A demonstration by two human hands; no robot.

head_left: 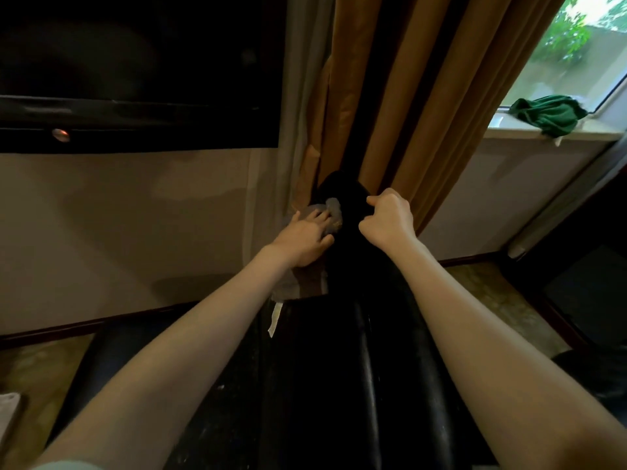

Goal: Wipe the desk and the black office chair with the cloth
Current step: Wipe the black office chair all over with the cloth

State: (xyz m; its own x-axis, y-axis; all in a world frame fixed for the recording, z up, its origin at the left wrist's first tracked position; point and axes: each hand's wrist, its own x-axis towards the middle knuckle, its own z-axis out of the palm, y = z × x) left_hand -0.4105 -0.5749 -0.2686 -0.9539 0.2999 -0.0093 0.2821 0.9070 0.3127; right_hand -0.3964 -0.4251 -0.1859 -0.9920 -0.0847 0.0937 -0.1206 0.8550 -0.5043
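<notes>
Beige wall (135,232) behind, with a dark screen (135,62) mounted at upper left. Brown curtain (407,96) hangs at centre; window (576,45) at upper right. A green rag (549,113) is bunched on the windowsill (529,130). The black office chair (339,368) is seen from above, its back running away from the camera towards the curtain. Both bare forearms reach along it to the top edge. The left hand (305,239) lies with fingers spread and fairly straight, pressing the grey cloth (330,212) against the left side of the chair's top edge; part of the cloth hangs below the wrist. The right hand (386,222) is clenched, fingers curled over the right side of the same edge, gripping the chair. The hands are near each other but apart.
</notes>
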